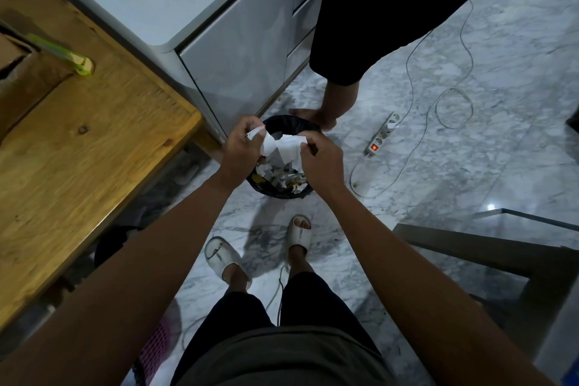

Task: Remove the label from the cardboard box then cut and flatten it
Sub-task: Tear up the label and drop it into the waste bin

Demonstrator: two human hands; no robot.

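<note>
The crumpled white label (282, 147) is held between both hands directly above a black-lined waste bin (283, 191) on the marble floor (470, 150). The left hand (241, 147) is closed round the label's left end, fingers curled tight on it. The right hand (319, 160) pinches the label's right edge between thumb and fingertips, its grip likewise closed on the paper. The label sags between the two grips, over paper scraps already lying in the bin.

The cardboard box (18, 72) sits well apart at the far left, on the wooden bench (94, 141), only partly in view. A green-handled cutter (62, 55) lies just beside the box; whether it touches the box cannot be told, as the area is blurred.

Beyond the bin stands a second person's bare foot (316, 117), close against the bin's far rim. To the right, a white power strip (380, 135) with a lit red switch lies on the floor, its cable trailing near the bin. The person's own slippered feet stand just short of the bin.
</note>
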